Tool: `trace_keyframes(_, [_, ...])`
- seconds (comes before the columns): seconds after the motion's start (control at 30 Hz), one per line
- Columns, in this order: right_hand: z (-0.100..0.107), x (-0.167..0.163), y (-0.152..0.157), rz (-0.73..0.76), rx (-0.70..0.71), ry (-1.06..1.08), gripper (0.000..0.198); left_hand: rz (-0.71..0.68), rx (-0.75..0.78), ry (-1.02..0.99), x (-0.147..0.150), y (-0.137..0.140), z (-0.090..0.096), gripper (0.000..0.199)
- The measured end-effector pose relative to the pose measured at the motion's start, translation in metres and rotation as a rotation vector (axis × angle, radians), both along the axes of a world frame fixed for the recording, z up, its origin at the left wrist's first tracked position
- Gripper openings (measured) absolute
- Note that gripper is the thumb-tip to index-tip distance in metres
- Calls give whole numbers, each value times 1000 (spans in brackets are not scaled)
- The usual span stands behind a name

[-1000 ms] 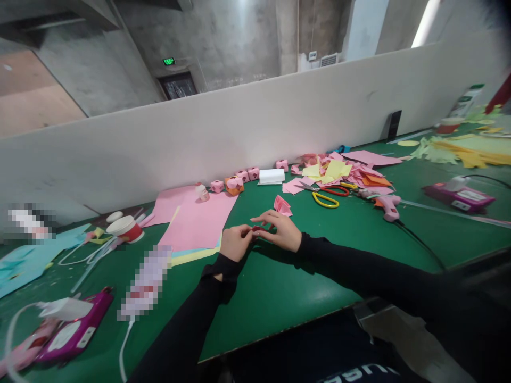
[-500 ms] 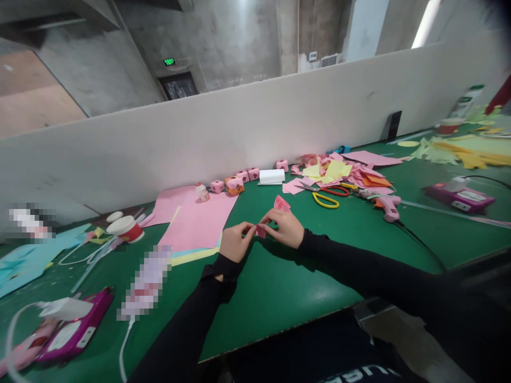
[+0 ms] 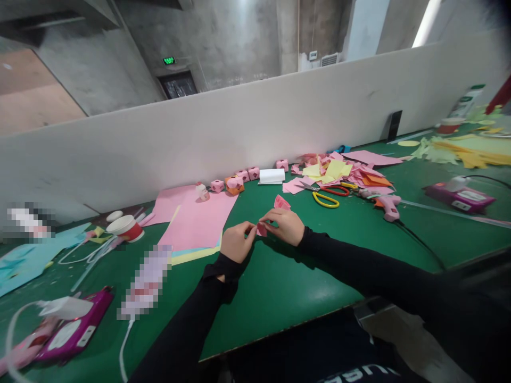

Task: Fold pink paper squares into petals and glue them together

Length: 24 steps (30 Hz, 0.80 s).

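A small piece of pink paper is pinched between the fingertips of both hands above the green table. My left hand grips its left side with thumb and forefinger. From the right, my right hand closes on the same piece, its fingers hiding part of it. Just beyond the right hand lies another pink folded paper piece. Large pink paper sheets lie to the left of my left hand, with blue and yellow sheets partly under them.
Along the white partition sit several pink folded paper shapes and a white paper block. Right of these are paper scraps, scissors and a pink glue gun. A paper cup and purple power strip stand left.
My fingertips have shifted slightly on the small pink paper, and a little more of it shows between the hands. Everything else on the table stays in place.
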State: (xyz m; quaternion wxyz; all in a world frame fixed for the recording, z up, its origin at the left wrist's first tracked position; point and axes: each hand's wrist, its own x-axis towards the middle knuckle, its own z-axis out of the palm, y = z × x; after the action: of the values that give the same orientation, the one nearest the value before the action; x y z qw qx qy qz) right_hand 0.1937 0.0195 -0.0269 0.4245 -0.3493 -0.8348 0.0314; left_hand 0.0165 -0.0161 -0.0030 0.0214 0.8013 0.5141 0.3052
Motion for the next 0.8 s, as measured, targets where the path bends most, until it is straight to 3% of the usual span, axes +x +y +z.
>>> trace_keyframes(0.4, [5, 7, 0, -118, -145, 74, 11, 52, -4, -25, -2, 1, -1, 18])
trace_keyframes(0.63, [6, 5, -2, 80, -172, 29, 18, 2, -14, -19, -1, 0, -1, 19])
trace_keyframes(0.8, [5, 3, -4, 107, -211, -26, 15, -18, -15, 21, 1, -2, 0, 21])
